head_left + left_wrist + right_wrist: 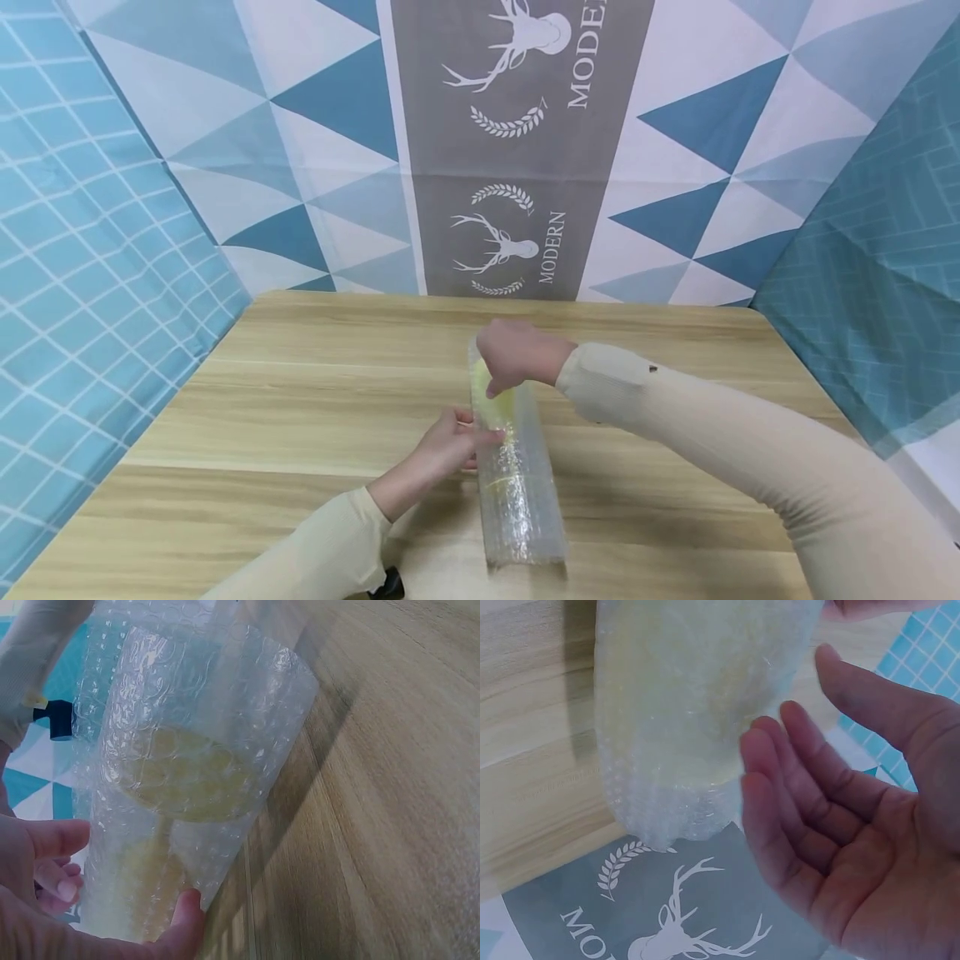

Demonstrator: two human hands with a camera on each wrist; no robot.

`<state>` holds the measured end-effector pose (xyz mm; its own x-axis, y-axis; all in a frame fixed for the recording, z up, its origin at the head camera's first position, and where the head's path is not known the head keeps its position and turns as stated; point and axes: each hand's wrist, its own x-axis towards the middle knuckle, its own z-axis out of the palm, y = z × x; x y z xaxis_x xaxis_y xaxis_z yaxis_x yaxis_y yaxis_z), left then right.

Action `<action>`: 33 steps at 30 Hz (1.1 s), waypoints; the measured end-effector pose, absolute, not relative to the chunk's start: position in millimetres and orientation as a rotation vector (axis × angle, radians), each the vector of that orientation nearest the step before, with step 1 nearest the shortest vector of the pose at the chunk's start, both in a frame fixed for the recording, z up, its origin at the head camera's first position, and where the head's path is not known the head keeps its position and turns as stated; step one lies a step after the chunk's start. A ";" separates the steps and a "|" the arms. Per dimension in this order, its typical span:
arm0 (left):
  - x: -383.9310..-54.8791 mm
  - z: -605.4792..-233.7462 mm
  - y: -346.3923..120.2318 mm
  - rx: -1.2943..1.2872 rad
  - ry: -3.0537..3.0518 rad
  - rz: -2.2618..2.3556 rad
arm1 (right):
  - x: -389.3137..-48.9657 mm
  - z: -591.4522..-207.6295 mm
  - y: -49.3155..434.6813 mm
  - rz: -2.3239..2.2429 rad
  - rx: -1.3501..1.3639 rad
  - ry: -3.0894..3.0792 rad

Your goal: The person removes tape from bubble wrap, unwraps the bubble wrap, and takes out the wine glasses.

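A roll of clear bubble wrap (517, 508) lies lengthwise in the middle of the table. Inside it shows a yellowish stemmed glass (191, 776), its round foot and stem blurred by the bubbles. My left hand (450, 440) holds the roll from the left side, thumb across the top and fingers at the edge. Over the far end of the roll is my right hand (517, 352). In the right wrist view its fingers (769, 825) are loosely bent beside the wrap, with nothing gripped; whether the fingertips touch the plastic I cannot tell.
Beneath the roll is a wooden table (300, 425). A patterned cloth (510, 150) with deer heads and triangles hangs behind its far edge. Blue tiled-print cloth (82, 250) stands along the left side, and teal cloth (885, 275) along the right.
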<state>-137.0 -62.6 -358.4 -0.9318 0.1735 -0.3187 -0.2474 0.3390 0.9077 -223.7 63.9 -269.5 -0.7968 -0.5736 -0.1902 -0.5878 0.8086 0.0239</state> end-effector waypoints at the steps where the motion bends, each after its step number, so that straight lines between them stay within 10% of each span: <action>1: -136.9 -358.8 -62.2 -0.068 2.250 1.621 | -224.0 -270.0 63.1 0.147 -0.888 2.824; 33: -135.4 -362.6 -59.9 -0.060 2.262 1.680 | -224.2 -273.8 51.9 0.180 -0.883 2.803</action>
